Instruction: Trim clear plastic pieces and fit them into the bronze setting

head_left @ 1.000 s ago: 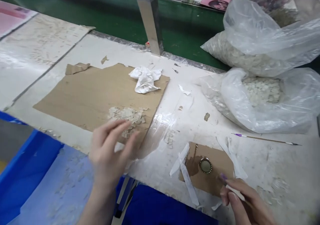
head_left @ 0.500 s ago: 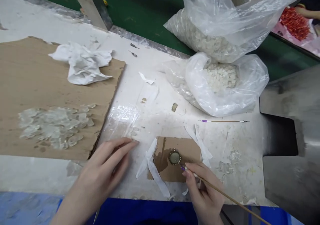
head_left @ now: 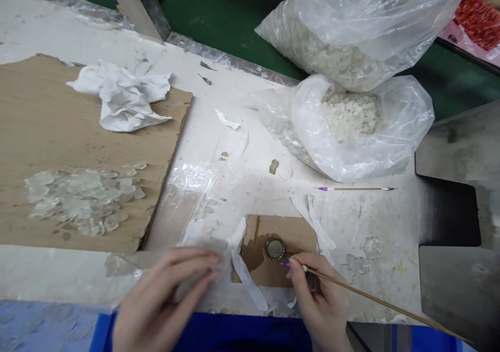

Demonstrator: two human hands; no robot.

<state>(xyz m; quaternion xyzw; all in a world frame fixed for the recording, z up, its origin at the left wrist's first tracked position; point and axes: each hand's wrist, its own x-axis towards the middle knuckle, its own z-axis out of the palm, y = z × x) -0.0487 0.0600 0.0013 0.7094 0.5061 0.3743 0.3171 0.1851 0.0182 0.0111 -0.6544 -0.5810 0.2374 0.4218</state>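
Brown cardboard, a big sheet (head_left: 42, 128), lies at the far left, with a heap of clear flakes (head_left: 86, 198) near its lower edge and a crumpled white cloth (head_left: 125, 97) at its upper right corner. Just below the sheet's right end comes the left hand (head_left: 167, 300), fingers bent and thumb under them; it is blurred, so I cannot tell whether the tips meet or pinch anything. Next is a white strip (head_left: 250, 284) along the left edge of a small card (head_left: 299, 229). On that card lies a round disc (head_left: 275, 248) with a beaded rim, left of the right hand's fingertips and a little beyond them. The right hand (head_left: 320, 294) pinches a thin brush (head_left: 371, 301) close to its purple end, whose tip points left, just beside the disc's lower right rim. Farther right, a spare brush (head_left: 353, 189) lies below an open bag (head_left: 336, 159) of pale pieces.
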